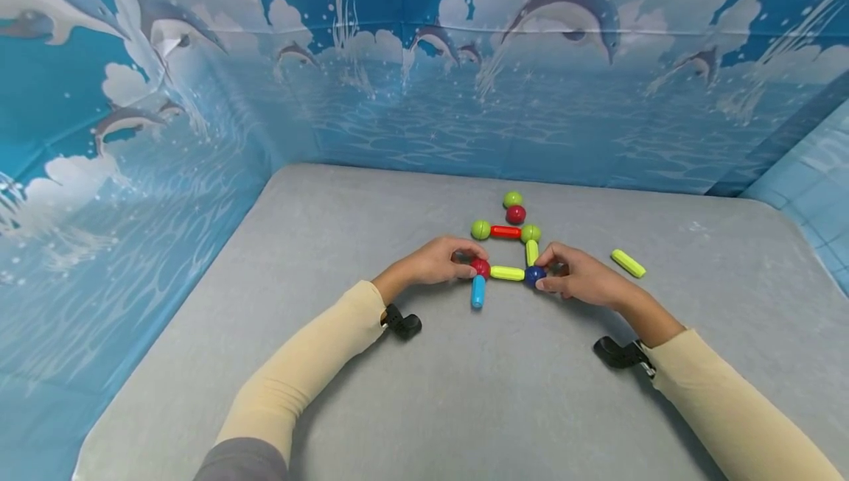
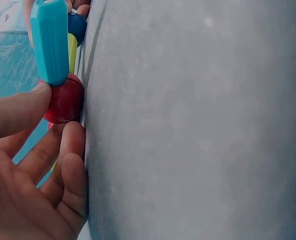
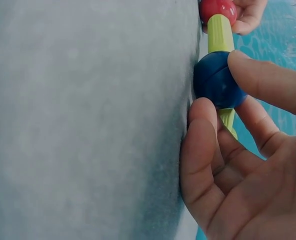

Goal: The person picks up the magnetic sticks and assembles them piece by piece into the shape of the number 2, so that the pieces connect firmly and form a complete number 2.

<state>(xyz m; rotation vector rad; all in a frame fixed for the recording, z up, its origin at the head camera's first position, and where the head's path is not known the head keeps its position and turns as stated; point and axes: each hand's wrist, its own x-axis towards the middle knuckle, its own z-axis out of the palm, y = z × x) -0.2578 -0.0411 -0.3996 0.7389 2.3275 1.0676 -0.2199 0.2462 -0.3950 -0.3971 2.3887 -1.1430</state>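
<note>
On the grey table, my left hand [image 1: 439, 260] pinches a red ball [image 1: 480, 268] between thumb and fingers. A light-blue rod [image 2: 50, 42] sticks out of that ball toward me. My right hand [image 1: 584, 276] holds a dark-blue ball [image 3: 218, 80] with the thumb on one side and fingers on the other. Between these balls runs a yellow-green rod [image 1: 507, 273], end to end with both. From the blue ball a second yellow-green rod [image 1: 532, 253] leads back to a green ball [image 1: 530, 233]. A red rod [image 1: 506, 232] joins that one to another green ball [image 1: 480, 230].
Behind the joined pieces sit a loose-looking red ball [image 1: 515, 214] and a green ball [image 1: 513, 199], close together. One yellow-green rod [image 1: 627, 263] lies apart, right of my right hand. A dolphin-print curtain [image 1: 424, 120] hangs along the table's back and left side.
</note>
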